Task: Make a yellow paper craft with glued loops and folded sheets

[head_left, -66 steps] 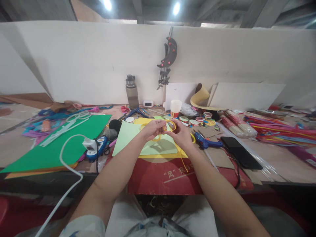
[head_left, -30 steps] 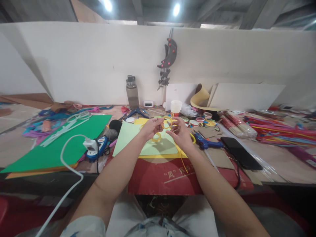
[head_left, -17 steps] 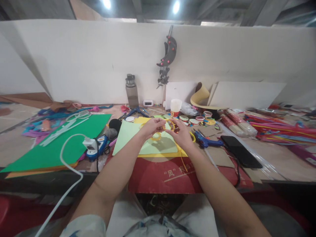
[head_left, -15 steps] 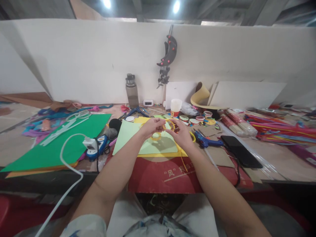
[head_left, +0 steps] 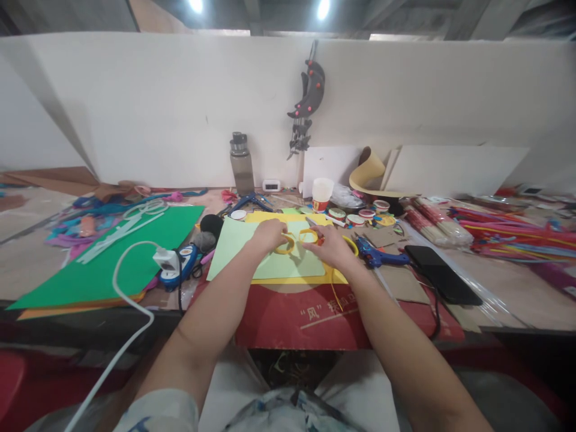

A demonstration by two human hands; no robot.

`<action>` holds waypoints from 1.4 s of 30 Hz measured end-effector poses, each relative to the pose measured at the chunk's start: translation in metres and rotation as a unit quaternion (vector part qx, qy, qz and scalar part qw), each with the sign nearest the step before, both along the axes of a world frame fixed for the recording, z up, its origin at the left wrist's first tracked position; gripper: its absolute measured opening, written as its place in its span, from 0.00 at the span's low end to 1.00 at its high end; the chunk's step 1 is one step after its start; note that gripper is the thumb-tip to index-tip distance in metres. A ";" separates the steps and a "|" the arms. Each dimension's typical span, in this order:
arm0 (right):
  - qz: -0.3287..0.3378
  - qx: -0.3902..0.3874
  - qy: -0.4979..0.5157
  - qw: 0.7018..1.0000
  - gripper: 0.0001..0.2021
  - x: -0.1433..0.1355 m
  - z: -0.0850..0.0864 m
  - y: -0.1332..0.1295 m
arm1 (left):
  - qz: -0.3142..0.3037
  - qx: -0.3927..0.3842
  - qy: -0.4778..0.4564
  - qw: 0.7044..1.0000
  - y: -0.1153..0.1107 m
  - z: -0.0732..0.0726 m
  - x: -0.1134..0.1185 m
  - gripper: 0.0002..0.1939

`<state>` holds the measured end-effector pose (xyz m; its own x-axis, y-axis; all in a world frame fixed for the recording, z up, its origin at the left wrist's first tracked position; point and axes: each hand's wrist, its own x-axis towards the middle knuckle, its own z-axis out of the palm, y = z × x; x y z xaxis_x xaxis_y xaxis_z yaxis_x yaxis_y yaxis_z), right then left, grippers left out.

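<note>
Two yellow rings are at my hands, above a pale green sheet that lies on yellow paper. My left hand is closed on one yellow ring, low over the sheet. Just to the right, my right hand pinches the other yellow ring by its right side. A small gap separates the two rings. Below my right wrist a thin yellow strip hangs over the red board.
A blue glue gun and a black phone lie at the right. Behind stand a paper cup, small tubs and a bottle. At the left are green sheets and a white plug with its cable.
My hands have moved apart and slightly down. My left hand has taken hold of the ring that lay on the sheet; the other ring stays in my right hand.
</note>
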<state>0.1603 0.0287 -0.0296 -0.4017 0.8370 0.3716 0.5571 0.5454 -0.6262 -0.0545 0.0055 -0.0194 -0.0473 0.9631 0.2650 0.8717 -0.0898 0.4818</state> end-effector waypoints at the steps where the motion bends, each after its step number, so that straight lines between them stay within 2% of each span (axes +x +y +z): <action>1: -0.002 -0.003 -0.021 1.000 0.23 0.000 0.001 -0.001 | -0.004 0.003 0.012 1.000 0.000 0.000 0.002 0.08; 6: -0.007 -0.013 -0.130 0.991 0.24 0.000 0.009 -0.012 | 0.019 -0.036 0.050 0.998 -0.002 0.012 0.003 0.03; 9: 0.016 -0.015 -0.170 0.985 0.24 0.000 0.011 -0.016 | 0.049 -0.010 0.034 0.998 -0.004 0.021 0.000 0.07; 12: 0.052 -0.009 -0.189 0.981 0.26 -0.001 0.009 -0.016 | 0.069 0.014 0.019 0.997 -0.006 0.024 -0.001 0.06; 14: 0.060 -0.004 -0.162 0.985 0.28 -0.001 0.006 -0.014 | 0.069 0.026 0.014 0.997 -0.006 0.024 -0.001 0.05; 18: 0.089 0.028 -0.023 0.995 0.31 0.000 0.006 -0.009 | 0.048 0.027 -0.022 0.998 -0.007 0.022 0.004 0.05; 21: 0.134 0.070 0.026 0.988 0.26 0.001 0.006 -0.006 | 0.016 0.025 -0.078 0.997 -0.008 0.022 0.009 0.03; 26: 0.122 0.127 -0.017 0.984 0.08 0.000 0.002 -0.003 | -0.008 0.016 -0.164 0.986 -0.009 0.023 0.014 0.07; 30: 0.116 0.123 -0.008 0.986 0.05 -0.001 0.000 -0.003 | -0.026 -0.007 -0.221 0.975 -0.010 0.027 0.008 0.14; 32: 0.100 0.109 0.012 0.989 0.05 0.000 0.000 -0.003 | -0.016 -0.002 -0.240 0.971 -0.010 0.032 -0.001 0.17; 34: 0.080 0.093 0.025 0.992 0.04 0.001 0.000 -0.002 | 0.028 0.038 -0.218 0.975 -0.010 0.036 -0.011 0.17; 36: 0.064 0.084 0.028 0.994 0.04 0.002 -0.001 0.000 | 0.082 0.057 -0.141 0.985 -0.010 0.038 -0.022 0.13; 39: 0.057 0.077 0.027 0.995 0.04 0.002 -0.001 0.001 | 0.132 0.021 -0.012 0.991 -0.009 0.035 -0.034 0.09; 42: 0.079 0.071 0.027 0.994 0.04 0.001 0.000 -0.002 | 0.174 -0.029 0.065 0.982 -0.006 0.025 -0.037 0.13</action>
<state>0.1610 0.0268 -0.0292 -0.4993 0.7026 0.5070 0.4250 0.7086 -0.5633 -0.0916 -0.0001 0.0055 -0.3457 0.9085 0.2349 0.8992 0.2492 0.3596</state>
